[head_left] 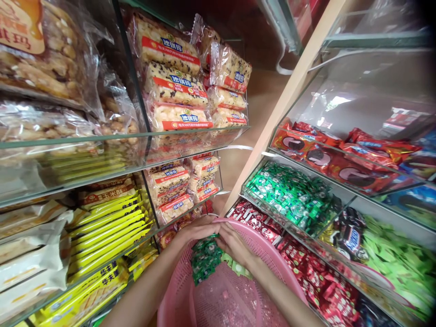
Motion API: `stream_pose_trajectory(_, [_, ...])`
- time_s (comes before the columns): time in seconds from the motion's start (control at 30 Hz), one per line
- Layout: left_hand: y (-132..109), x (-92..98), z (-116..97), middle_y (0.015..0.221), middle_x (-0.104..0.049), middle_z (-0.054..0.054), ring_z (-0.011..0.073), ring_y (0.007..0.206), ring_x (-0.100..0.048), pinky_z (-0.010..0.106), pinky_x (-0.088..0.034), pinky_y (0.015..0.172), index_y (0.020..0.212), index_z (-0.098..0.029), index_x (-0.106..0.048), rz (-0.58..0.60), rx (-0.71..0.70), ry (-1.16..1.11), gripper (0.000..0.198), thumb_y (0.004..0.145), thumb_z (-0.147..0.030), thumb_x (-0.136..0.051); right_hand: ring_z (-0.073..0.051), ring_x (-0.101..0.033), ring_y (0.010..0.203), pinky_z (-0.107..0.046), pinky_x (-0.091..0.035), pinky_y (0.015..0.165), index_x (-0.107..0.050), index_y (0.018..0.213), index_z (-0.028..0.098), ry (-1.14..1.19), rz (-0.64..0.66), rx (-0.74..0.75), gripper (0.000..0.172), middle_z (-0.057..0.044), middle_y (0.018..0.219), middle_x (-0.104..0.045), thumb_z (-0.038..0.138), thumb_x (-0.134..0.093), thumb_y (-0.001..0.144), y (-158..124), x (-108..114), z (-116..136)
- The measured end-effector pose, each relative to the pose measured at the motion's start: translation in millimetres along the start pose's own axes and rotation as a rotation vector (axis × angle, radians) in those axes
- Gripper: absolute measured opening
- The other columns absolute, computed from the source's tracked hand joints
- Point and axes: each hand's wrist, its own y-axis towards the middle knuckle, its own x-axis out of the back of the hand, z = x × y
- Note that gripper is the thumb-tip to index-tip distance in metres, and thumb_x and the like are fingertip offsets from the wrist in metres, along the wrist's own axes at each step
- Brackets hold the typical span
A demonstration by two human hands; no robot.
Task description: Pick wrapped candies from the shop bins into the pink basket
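Nearest, the pink basket point(271, 255) fills the gap between the two banks of shelving, dark green packets point(206, 259) gathered inside toward its far side, with a few pale green packets point(236, 265) just beside them. Over that far rim the left hand point(200, 227) and the right hand point(233, 243) come together, bent across the edge; their fingertips are hidden, so I cannot tell whether they are closed on it. What supports the basket is out of view too; were it poorly held, an uneven pull on that one side could tip it and send the packets sliding. Its right side looks close to the red packets point(323, 277), and a sideways swing might catch and drag some out. Further off, bright green packets point(286, 193) lie heaped behind glass, while wrapped bars point(180, 86) stand stacked at the left, where a knock could topple them.
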Motion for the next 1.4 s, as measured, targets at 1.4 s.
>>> stream_pose_trajectory(1.4, [-4,-2.5,-1,0.084,-0.064,0.004,0.0171,0.082,-0.057,0.025,-0.038,0.069,0.077,-0.018,-0.055,-0.143,0.141,0.093,0.037,0.086,-0.029,-0.021,-0.022,-0.048,0.113,-0.039,-0.039,0.098,-0.052,0.12,0.024,0.229,-0.057,-0.054,0.035,-0.008,0.119,-0.053,0.031,-0.051,0.086,-3,-14,1])
